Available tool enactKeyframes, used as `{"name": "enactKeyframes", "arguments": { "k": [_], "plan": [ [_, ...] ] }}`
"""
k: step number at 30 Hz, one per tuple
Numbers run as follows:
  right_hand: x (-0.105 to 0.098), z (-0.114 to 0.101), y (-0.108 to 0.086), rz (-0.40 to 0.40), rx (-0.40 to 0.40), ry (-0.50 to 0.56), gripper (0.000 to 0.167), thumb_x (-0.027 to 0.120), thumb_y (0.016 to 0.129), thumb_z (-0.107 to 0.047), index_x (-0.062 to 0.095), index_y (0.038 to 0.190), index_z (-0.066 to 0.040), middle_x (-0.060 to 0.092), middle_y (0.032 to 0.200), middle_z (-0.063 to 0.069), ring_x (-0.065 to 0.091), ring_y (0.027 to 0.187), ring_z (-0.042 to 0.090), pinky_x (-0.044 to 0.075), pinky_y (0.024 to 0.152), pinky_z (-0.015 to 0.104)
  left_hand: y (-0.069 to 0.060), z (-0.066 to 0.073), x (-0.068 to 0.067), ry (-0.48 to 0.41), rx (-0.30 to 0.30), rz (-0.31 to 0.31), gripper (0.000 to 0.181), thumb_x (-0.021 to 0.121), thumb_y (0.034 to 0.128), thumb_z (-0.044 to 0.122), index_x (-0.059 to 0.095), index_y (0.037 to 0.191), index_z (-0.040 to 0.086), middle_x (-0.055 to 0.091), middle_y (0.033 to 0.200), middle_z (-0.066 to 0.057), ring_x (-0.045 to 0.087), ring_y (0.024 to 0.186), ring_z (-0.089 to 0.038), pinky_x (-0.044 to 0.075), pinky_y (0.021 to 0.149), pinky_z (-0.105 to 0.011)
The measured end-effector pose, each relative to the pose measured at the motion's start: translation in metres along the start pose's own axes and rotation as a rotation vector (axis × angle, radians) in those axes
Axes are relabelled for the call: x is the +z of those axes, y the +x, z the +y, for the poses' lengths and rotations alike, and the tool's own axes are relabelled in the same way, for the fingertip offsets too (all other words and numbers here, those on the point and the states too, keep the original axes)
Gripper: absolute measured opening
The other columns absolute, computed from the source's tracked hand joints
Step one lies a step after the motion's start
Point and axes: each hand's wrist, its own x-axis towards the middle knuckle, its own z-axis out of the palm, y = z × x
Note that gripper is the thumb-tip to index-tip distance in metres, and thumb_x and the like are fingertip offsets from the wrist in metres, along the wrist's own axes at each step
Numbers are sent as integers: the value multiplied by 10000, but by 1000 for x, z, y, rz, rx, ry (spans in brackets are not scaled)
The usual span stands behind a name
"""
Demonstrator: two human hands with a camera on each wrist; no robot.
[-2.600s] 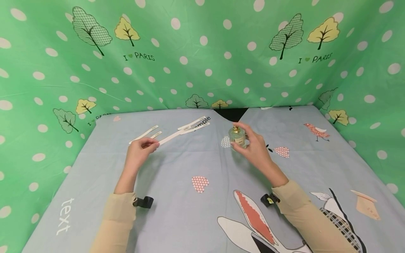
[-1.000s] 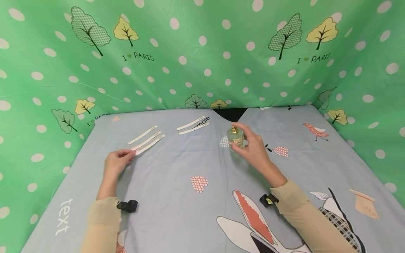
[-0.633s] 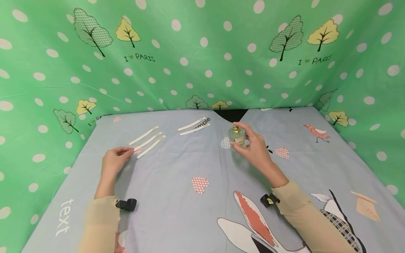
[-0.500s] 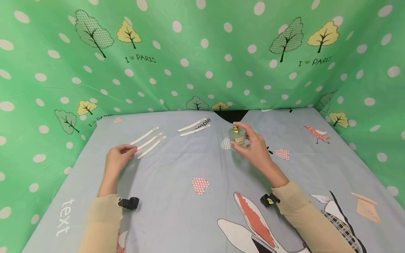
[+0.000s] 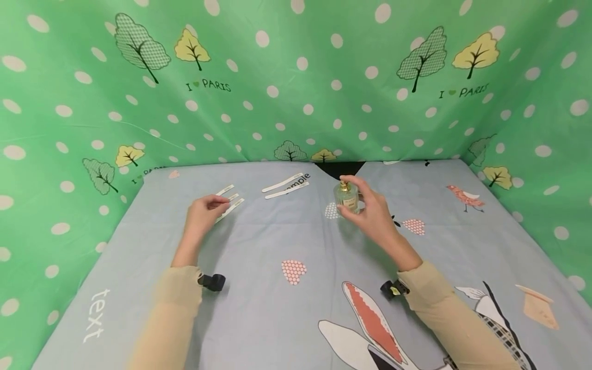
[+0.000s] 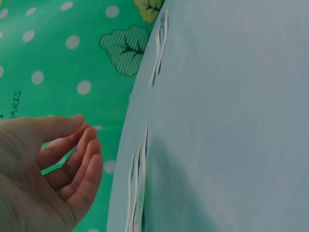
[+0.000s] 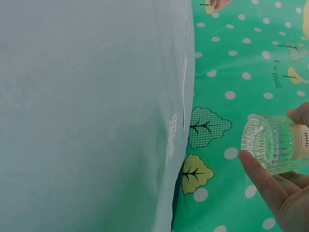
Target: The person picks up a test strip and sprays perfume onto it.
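My right hand point(image 5: 375, 216) grips a small clear glass perfume bottle point(image 5: 348, 201) with a gold neck, held upright above the cloth. In the right wrist view its ribbed glass base point(image 7: 275, 145) shows between thumb and fingers. My left hand point(image 5: 202, 215) hovers over a group of three white paper test strips point(image 5: 231, 209), covering their near parts. The left wrist view shows that hand point(image 6: 63, 169) loosely curled with nothing in it, apart from the strips point(image 6: 143, 174). Two more white paper strips point(image 5: 282, 184) lie side by side farther right, with printed labels at their far ends.
A grey-blue printed cloth point(image 5: 259, 308) covers the table. Behind it and at the sides hangs a green dotted curtain point(image 5: 296, 128). A black wrist camera point(image 5: 213, 282) sits at my left cuff, another camera point(image 5: 393, 289) at the right.
A strip in my left hand has been laid beside the left strips and let go. That hand, withdrawn to the left, is now back rightward and farther over them. The right hand keeps its place.
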Motion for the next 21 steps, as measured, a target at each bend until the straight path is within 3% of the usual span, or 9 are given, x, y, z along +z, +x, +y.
{"name": "enactKeyframes", "arguments": {
  "k": [4,5,8,12,21],
  "plan": [
    [0,0,1,-5,-2,3,676,786,831,-50,480,1418,-185,670,1178,232,707,1012,417,512,434,246,8,11,15,-13,22,-28,245,663,953,180,720,1126,17,725,1127,-209,693,1033,-319,512,797,-230],
    [0,0,1,-5,-4,3,676,786,830,-48,480,1417,-181,670,1180,235,707,1013,417,514,435,246,10,13,18,-18,27,-36,246,659,956,183,719,1130,20,722,1138,-204,686,1056,-332,520,829,-275],
    [1,-1,2,-6,-13,-3,673,786,829,-48,481,1417,-171,667,1186,240,705,1021,413,515,435,243,15,21,29,-33,50,-43,235,660,956,179,721,1124,27,723,1124,-198,682,1039,-332,522,874,-365],
    [2,-2,1,-15,-9,-6,671,788,827,-55,485,1414,-171,664,1197,237,703,1027,418,513,437,223,23,27,47,-58,64,-51,223,672,949,178,724,1118,42,729,1103,-177,683,1013,-306,522,869,-362],
    [8,-8,2,-24,-3,-8,658,789,829,-68,491,1405,-179,661,1201,191,688,1058,369,529,478,203,44,24,84,-149,23,-70,246,727,899,120,712,1124,22,721,1130,-182,677,1062,-322,544,909,-402]
  ]
}}
